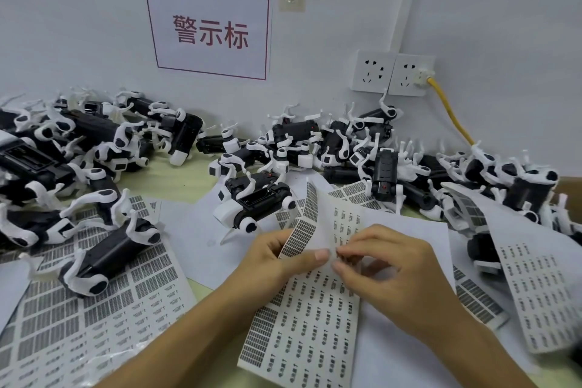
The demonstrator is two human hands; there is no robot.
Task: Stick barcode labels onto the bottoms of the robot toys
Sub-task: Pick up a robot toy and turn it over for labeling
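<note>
- Against the white wall: sign (209, 30) with red characters, two sockets (393, 72), yellow cable (448, 110) plugged in.
- Table (176, 181) carries piles of black-and-white robot toys (255, 198), lying on loose sheets.
- Label sheet (302, 318) front centre, top edge curled up.
- Left hand (283, 257) grips that curled edge, thumb on top.
- Right hand (387, 264) pinches at a label beside the left thumb; label itself too small to see.

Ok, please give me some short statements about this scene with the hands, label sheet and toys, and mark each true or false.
1. Both hands hold the label sheet. True.
2. The left hand holds a robot toy. False: it grips the sheet's bent edge.
3. The right hand fingers pinch at the sheet. True.
4. The yellow cable lies unplugged. False: it is plugged into the right wall socket.
5. The nearest robot toy lies beyond the sheet. True.
</note>
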